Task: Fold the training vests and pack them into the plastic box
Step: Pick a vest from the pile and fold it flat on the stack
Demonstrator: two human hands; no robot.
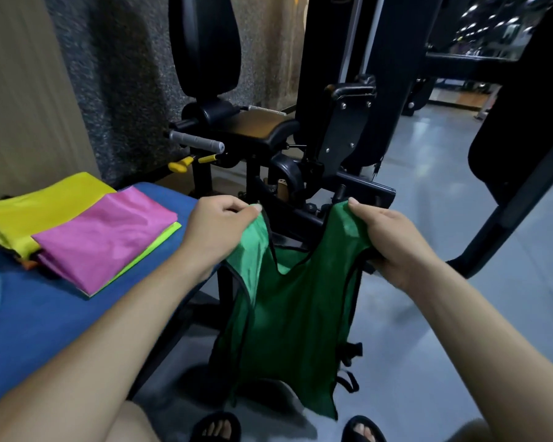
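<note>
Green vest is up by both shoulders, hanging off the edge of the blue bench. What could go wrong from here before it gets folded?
1. The green vest hangs free over the floor, held only at its straps by the left hand and right hand; a slipped pinch may drop it.
2. Its loose black side straps could tangle in the fold.
3. Laying it on the blue bench may disturb the folded pink vest.

A gym is shown, as is indicated by the black exercise machine [268,129] with padded seat and grip handles, the blue padded bench [45,314], and the grey floor [428,218].
</note>
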